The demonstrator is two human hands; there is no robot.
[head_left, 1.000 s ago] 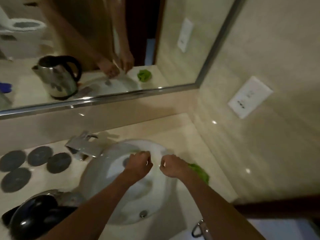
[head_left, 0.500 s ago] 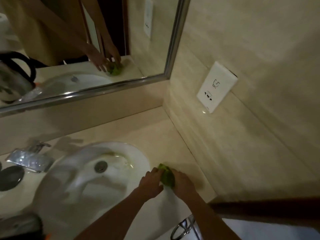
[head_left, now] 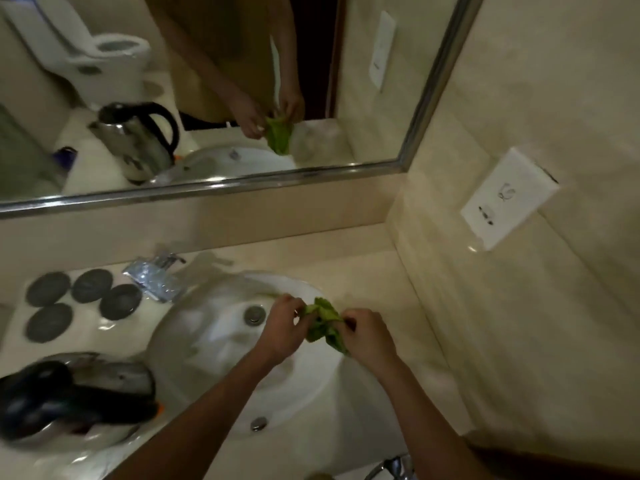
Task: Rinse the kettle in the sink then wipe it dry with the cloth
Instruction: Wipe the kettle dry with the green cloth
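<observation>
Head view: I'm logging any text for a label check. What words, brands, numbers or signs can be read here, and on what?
No readable words or numbers.
White wall plate: a small drawn symbol and dark marks, too blurred to read.
Kettle: no legible brand.
Green cloth: no print visible.

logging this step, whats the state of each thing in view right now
cloth: crumpled, lifted over the sink edge, pinched by both hands
left hand: gripping cloth
right hand: gripping cloth
kettle: on the counter left of the sink, untouched
sink: no water running
</observation>
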